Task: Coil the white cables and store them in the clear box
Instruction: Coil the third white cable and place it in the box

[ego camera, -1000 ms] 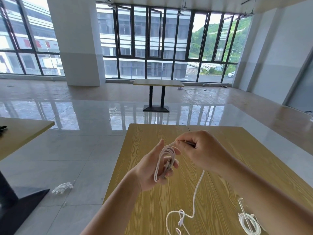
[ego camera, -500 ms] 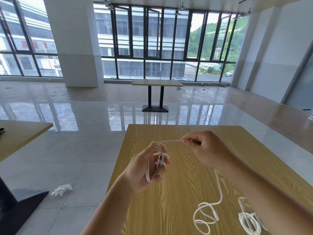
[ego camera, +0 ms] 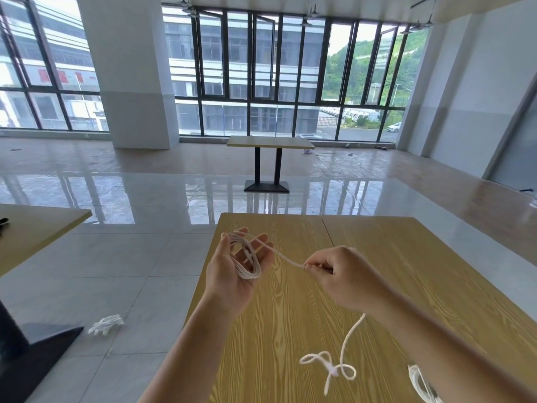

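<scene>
My left hand (ego camera: 232,271) is held palm up over the wooden table (ego camera: 392,257), fingers spread and fairly straight. A coil of white cable (ego camera: 247,257) is looped around it. A straight strand runs from the coil to my right hand (ego camera: 340,274), which pinches the cable between thumb and fingertips. Below the right hand the cable hangs down, and its loose tail (ego camera: 328,367) lies curled on the table. A second coiled white cable (ego camera: 418,382) lies at the lower right, partly hidden by my right forearm. No clear box is in view.
A second wooden table (ego camera: 35,228) stands at the left with its black base (ego camera: 35,353) on the tiled floor. A white glove (ego camera: 106,324) lies on the floor beside it. Another table (ego camera: 270,142) stands far off by the windows.
My left hand has opened from a grip on the coil to palm up with spread fingers. My right hand has moved right and down, drawing the strand taut. The tail has slid right.
</scene>
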Available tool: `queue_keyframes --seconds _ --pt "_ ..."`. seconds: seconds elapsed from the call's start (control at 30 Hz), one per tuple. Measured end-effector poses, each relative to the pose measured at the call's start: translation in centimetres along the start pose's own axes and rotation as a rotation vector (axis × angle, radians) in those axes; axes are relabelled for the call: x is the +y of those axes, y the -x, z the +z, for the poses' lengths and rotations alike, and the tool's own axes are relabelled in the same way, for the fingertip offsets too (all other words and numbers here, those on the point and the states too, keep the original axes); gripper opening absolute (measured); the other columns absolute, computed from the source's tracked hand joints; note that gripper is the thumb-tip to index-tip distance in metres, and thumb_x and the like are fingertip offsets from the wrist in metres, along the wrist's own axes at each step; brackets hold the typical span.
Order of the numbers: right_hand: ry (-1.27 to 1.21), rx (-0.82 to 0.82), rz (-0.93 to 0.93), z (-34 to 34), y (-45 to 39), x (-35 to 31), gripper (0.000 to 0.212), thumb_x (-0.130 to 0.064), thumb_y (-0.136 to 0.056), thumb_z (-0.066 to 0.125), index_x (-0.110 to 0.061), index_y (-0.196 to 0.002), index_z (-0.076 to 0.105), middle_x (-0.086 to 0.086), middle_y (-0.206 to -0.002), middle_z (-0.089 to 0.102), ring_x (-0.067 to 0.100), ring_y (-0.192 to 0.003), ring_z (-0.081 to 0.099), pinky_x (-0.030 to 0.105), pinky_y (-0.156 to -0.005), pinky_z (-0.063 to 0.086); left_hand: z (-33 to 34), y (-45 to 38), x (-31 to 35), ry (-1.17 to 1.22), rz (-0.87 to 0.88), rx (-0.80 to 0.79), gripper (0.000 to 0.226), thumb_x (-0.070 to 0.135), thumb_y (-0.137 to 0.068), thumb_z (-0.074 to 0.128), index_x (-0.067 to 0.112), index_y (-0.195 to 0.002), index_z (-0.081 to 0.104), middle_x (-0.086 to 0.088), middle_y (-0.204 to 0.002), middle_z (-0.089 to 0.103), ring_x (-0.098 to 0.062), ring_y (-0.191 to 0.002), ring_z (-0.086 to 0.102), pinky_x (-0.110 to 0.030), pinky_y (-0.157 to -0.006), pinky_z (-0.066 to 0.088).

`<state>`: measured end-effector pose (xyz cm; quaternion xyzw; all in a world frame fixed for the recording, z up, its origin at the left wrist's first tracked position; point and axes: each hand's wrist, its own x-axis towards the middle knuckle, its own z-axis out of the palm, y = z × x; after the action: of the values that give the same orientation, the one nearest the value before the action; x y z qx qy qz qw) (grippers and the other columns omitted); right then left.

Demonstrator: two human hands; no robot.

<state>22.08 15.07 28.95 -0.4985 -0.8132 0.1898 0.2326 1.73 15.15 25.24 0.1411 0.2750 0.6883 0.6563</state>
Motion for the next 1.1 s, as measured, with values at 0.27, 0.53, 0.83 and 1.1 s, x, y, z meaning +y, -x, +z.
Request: queue_keyframes --seconds 0.27,0.53,0.83,1.1 --pt "0.024 -0.165 -0.007 1.1 1.2 -1.5 0.022 -0.030 -0.100 0.055 -0.021 -0.100 0.075 -0.001 -0.081 0.074 0.013 -0.066 0.067 0.031 -0.067 0.057 0.4 -0.7 0.5 0.153 -0.039 -0.014 0.035 0.041 -0.104 0.037 0.013 -0.113 0.055 -0.012 -0.075 0.055 -0.021 -0.059 0.057 -0.036 -0.058 0.055" --pt "0.006 -0.226 -0.066 0.0 1.8 -3.1 0.023 -0.027 -0.101 0.053 -0.021 -0.096 0.075 -0.009 -0.057 0.056 0.004 -0.047 0.046 0.024 -0.052 0.045 -1.7 -2.6 1.7 -0.167 0.062 0.195 0.037 0.042 -0.105 0.036 0.014 -0.099 0.058 -0.007 -0.071 0.048 -0.015 -0.057 0.043 -0.027 -0.050 0.036" --pt "-0.067 -0.163 -0.187 -1.9 1.5 -5.5 0.020 -0.026 -0.100 0.056 -0.024 -0.092 0.074 -0.013 -0.053 0.053 0.002 -0.045 0.044 0.018 -0.048 0.040 -1.0 -1.2 0.4 -0.750 0.041 0.068 0.042 0.048 -0.105 0.031 0.018 -0.111 0.059 -0.007 -0.082 0.048 -0.017 -0.067 0.047 -0.030 -0.052 0.047" --pt "-0.110 0.035 -0.117 -2.9 0.5 -4.9 0.018 -0.023 -0.100 0.056 -0.024 -0.097 0.073 -0.026 -0.044 0.053 -0.003 -0.039 0.049 0.008 -0.044 0.037 0.6 1.0 -0.4 -0.676 -0.247 -0.226 0.053 0.059 -0.098 0.038 0.016 -0.105 0.068 -0.005 -0.078 0.058 -0.014 -0.061 0.051 -0.025 -0.045 0.041"
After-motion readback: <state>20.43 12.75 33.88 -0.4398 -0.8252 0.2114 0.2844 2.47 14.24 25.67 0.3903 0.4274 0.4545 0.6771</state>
